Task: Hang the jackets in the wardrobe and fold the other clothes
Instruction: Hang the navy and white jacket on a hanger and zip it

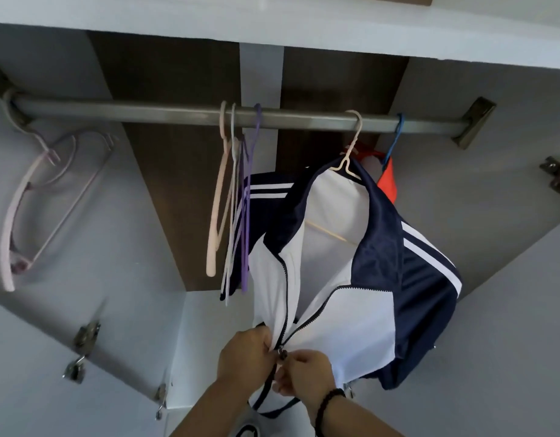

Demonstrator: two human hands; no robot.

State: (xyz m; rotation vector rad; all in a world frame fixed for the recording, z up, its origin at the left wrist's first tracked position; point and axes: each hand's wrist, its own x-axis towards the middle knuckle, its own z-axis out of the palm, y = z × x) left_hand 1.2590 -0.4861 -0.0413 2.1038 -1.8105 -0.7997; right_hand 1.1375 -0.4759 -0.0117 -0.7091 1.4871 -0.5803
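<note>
A navy and white track jacket (360,269) with white sleeve stripes hangs on a cream hanger (351,152) from the grey wardrobe rail (177,113). Its front zip is open down to the hem. My left hand (244,357) pinches the left white front panel at the bottom of the zip. My right hand (303,376), with a dark bead bracelet on the wrist, holds the zip slider and the right panel beside it. Both hands meet at the zip's lower end.
Several empty hangers (234,200), cream, white and purple, hang mid-rail left of the jacket. A pink hanger (29,203) hangs at the rail's far left. An orange garment (387,181) on a blue hanger (395,137) hangs behind the jacket. Door hinges (86,334) flank the opening.
</note>
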